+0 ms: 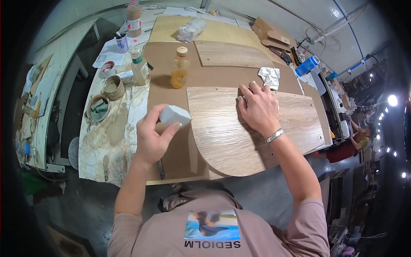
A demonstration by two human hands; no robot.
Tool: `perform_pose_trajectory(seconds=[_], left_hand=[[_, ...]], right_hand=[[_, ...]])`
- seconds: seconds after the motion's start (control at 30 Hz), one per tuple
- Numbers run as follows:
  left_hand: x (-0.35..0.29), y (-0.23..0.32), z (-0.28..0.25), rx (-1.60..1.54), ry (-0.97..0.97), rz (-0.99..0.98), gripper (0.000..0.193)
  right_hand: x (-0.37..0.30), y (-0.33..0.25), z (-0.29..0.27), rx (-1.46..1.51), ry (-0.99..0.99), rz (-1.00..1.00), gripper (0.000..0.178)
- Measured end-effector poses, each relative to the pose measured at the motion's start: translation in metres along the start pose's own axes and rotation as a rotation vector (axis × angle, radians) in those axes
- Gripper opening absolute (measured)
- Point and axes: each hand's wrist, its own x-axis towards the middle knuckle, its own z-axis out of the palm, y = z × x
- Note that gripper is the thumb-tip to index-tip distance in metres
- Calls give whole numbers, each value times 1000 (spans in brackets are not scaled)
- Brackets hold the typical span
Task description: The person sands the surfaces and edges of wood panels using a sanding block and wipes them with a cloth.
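My left hand (153,136) grips a pale grey block (175,115) between thumb and fingers, raised beside the board's left end. The wood-grain board (222,132) lies flat before me, with one rounded corner toward me and small dark holes near its edges. Palm down on its far part rests my right hand (260,107), fingers bent and apart, their tips at the far edge. Something small and grey shows by its thumb, too covered to name. A crumpled white cloth (270,78) lies just beyond those fingers. A metal bracelet (274,135) circles my right wrist.
An amber-liquid bottle (180,68) stands past the board, left of a second wood-grain board (233,55). Further left are a clear bottle (139,66), a tape roll (108,69) and a tub (98,108). A blue bottle (307,66) lies at right. Another person (349,145) is far right.
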Motion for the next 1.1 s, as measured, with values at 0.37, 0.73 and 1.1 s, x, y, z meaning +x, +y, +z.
perform_pose_trajectory(seconds=[0.37,0.73,1.1], left_hand=[[60,-19,7,71,47,2,30],[95,-32,5,43,37,-8,25],[-7,24,-11,49,-129,-53,40]], right_hand=[[-3,-2,2,15,34,75,27],[-3,-3,4,74,118,70,21],[-6,1,4,82,98,71,18]])
